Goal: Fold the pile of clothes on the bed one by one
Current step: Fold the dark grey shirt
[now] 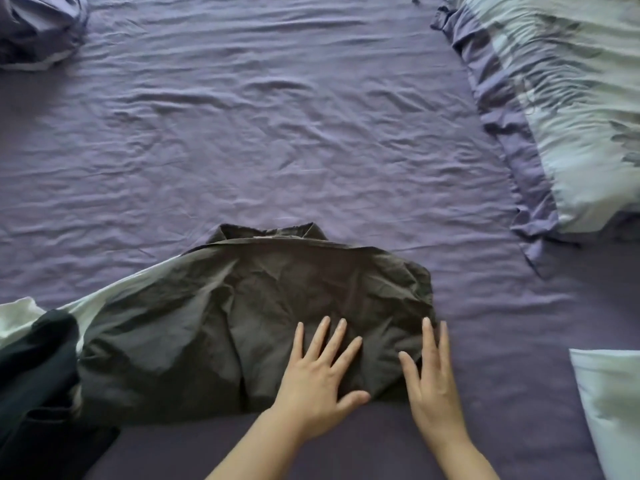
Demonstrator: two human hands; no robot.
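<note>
Presently observed: dark shirt [263,317] spread collar-away on bed [277,133], right side folded in. Left hand [320,379] and right hand [433,375] flat, fingers spread, holding nothing. Advised: smooth outward, then fold opposite side.

A dark grey-brown collared shirt [277,306] lay flat and wrinkled on the bed at about 6 o'clock in the view, its collar pointing toward 12 o'clock. Its right side was folded in to a straight edge, while the left sleeve stretched out toward 9 o'clock. At 8 o'clock sat the rest of the pile: a black garment [34,375] overlapping the shirt's sleeve end, and a white garment [17,317] beneath, showing along the sleeve's upper edge.
</note>
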